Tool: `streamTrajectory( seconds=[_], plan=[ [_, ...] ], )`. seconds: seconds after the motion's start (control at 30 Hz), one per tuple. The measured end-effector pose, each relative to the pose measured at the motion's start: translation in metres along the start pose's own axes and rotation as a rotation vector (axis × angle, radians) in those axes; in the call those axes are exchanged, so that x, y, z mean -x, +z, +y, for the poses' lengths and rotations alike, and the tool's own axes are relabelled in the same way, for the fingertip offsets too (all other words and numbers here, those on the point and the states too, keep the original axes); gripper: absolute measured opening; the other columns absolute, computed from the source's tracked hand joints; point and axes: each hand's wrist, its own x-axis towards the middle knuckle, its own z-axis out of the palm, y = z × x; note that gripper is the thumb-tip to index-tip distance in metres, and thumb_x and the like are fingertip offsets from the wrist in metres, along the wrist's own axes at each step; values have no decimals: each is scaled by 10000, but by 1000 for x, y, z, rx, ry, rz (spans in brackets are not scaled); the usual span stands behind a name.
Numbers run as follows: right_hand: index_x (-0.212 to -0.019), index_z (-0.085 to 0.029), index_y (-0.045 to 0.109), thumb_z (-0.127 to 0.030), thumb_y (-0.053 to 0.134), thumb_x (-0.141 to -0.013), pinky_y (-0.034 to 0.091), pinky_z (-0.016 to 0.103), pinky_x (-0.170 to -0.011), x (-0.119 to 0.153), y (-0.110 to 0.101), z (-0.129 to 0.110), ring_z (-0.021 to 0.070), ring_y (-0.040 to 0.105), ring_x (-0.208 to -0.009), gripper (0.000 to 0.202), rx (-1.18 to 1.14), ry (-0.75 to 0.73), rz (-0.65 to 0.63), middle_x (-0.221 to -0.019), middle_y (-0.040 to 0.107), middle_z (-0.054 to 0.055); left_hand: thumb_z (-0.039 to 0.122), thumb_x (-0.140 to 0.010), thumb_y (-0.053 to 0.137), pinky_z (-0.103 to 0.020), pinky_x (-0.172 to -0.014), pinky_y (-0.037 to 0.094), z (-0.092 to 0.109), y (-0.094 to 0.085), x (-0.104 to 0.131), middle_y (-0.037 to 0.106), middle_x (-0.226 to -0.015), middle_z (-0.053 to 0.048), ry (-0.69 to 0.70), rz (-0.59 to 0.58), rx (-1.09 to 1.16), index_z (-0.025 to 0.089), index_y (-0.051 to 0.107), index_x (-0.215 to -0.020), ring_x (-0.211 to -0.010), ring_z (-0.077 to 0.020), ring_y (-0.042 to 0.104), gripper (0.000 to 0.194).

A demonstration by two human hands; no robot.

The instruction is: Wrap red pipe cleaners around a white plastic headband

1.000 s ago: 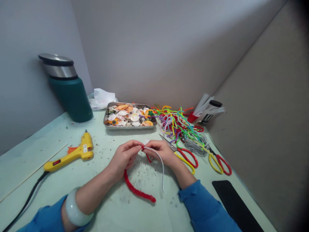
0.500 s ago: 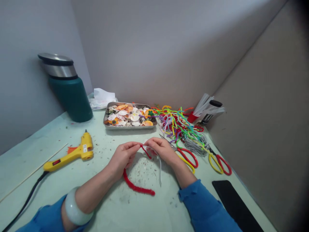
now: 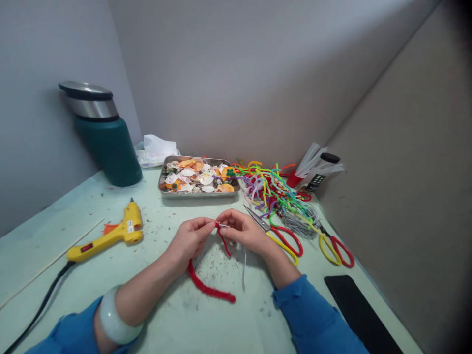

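My left hand (image 3: 193, 241) pinches a red pipe cleaner (image 3: 212, 290) close to its upper end. The fuzzy strand curves out below that hand and bends right, its thick end near the table. Facing it, my right hand (image 3: 243, 230) has its thumb and fingers closed at the same spot, where a thin grey-white wire (image 3: 244, 270) meets the red. The wire passes under my right hand and hangs down. A thinner red tail (image 3: 224, 243) dangles between both hands. Exactly how red and wire join is covered by my fingertips.
A yellow glue gun (image 3: 110, 236) lies left, before a green bottle (image 3: 106, 147). Behind my hands sits a metal tray (image 3: 199, 195) of shells. Tangled pipe cleaners (image 3: 273, 189), scissors (image 3: 280, 236), a second pair (image 3: 337, 248) and a black flat object (image 3: 357, 309) are right.
My right fingers have shifted slightly left and opened up around the join. The thin red tail now hangs lower and straighter, and the wire's free end has dropped a little.
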Motion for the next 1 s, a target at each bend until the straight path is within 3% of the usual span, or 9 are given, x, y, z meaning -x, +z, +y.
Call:
streamTrajectory(
  seconds=[0.3,0.5,0.7,0.87,1.0],
  plan=[
    [-1044,-180,522,-239,627,-740,351,178,-457,1,-3,-2,61,475,-507,327,-67,34,-38,-736,557,-28,423,-675,670,-180,-347,105,0,3,1,275,-393,115,36,34,-45,139,600,-820,-326,-25,181,326],
    [-1004,-192,529,-197,586,-743,381,191,-503,0,1,2,81,505,-573,267,9,12,-15,-781,572,-16,393,-704,641,-174,-339,108,0,3,-1,274,-392,115,20,50,-62,145,577,-790,-329,-24,176,271],
    [-1002,-198,549,-145,555,-765,415,236,-663,0,4,4,127,558,-747,242,411,-106,40,-862,621,2,389,-717,634,-173,-336,111,0,2,-1,271,-395,116,4,44,-61,149,576,-792,-333,-28,172,258],
    [-883,-194,588,-216,608,-775,371,239,-635,3,5,-2,139,541,-715,112,820,-176,104,-815,624,15,371,-741,616,-171,-329,115,-1,1,-2,280,-404,113,0,50,-70,153,562,-798,-337,-30,169,231],
    [-836,-186,597,-249,586,-813,344,230,-614,3,4,-4,132,519,-688,68,946,-213,125,-774,609,19,367,-756,605,-168,-326,113,-1,1,-3,270,-414,112,-5,50,-75,157,558,-796,-345,-32,165,219]
  ],
)
